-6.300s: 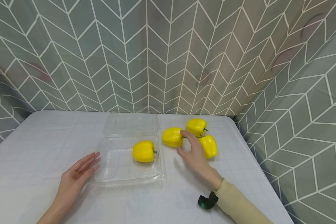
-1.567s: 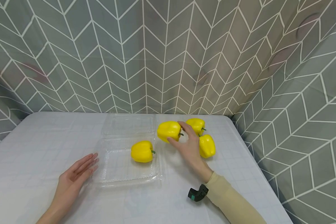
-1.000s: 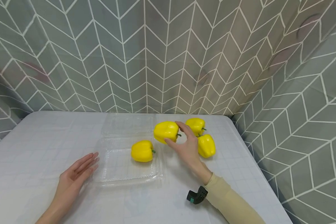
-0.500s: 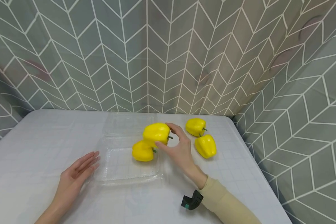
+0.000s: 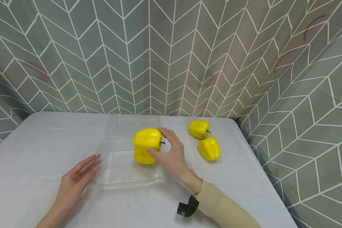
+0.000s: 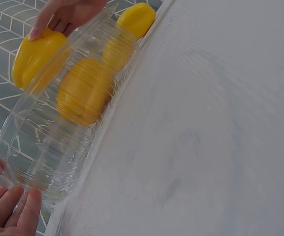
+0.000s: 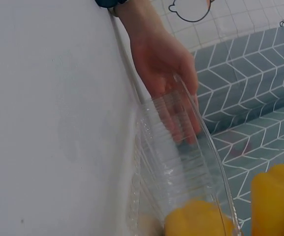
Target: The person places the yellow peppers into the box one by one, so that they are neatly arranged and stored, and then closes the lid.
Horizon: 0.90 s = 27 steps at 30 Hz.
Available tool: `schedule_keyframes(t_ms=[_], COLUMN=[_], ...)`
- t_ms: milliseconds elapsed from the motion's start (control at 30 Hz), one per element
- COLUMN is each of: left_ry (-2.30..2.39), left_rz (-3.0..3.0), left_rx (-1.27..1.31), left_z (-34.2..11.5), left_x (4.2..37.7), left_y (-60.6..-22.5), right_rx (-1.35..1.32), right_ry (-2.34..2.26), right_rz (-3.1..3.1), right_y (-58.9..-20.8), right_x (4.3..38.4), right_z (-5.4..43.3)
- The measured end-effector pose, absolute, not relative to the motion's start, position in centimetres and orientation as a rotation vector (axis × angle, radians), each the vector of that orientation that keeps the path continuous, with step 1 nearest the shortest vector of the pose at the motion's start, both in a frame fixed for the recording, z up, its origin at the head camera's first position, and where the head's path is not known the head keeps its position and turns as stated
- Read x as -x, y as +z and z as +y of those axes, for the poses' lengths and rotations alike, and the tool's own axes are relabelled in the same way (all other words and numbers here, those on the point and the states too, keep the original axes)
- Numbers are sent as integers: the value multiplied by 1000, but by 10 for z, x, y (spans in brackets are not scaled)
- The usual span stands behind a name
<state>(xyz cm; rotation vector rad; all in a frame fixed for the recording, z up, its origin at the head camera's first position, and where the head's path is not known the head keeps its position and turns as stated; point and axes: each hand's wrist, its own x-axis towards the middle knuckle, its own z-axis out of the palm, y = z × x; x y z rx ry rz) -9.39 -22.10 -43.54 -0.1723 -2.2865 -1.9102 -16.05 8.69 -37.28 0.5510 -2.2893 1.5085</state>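
My right hand (image 5: 174, 156) holds a yellow bell pepper (image 5: 146, 137) by its stem end, thumb on the near side and fingers over the far side. In the head view this pepper overlaps another yellow bell pepper (image 5: 144, 158) lying in the clear plastic clamshell container (image 5: 125, 183). The left wrist view shows the held pepper (image 6: 31, 61) raised at the container's rim, above the one inside (image 6: 82, 93). Fingers extended, my left hand (image 5: 77, 177) rests at the container's left side; the right wrist view shows that hand (image 7: 161, 64) behind the clear wall.
Two more yellow bell peppers, one farther back (image 5: 199, 129) and one nearer (image 5: 209, 149), lie on the white-covered table (image 5: 245, 177) to the right. The container's lid (image 5: 132, 126) is folded back flat behind it. A patterned curtain (image 5: 159, 63) stands along the table's back edge.
My right hand has gripped the pepper that lay right of the container, lifted it and carried it left over the container. The left hand has stayed at the container's side.
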Motion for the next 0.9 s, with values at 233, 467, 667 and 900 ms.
schedule_keyframes(t_ms=[233, 467, 667, 900], left_ry=[-1882, -1782, -1846, -1832], left_rz=[-2306, -2400, -2360, -2355], left_rx=[168, 131, 145, 192], left_z=[-221, -220, -221, -221], left_x=[94, 93, 94, 94], left_y=[-435, -434, -434, -436], right_rx=[-616, -643, -663, -692], right_ry=[1523, 1546, 1548, 1573], right_rz=[-2279, -2287, -2297, -2303], right_y=[-376, -375, -376, -378], right_x=[157, 153, 152, 149], right_z=[75, 60, 49, 39])
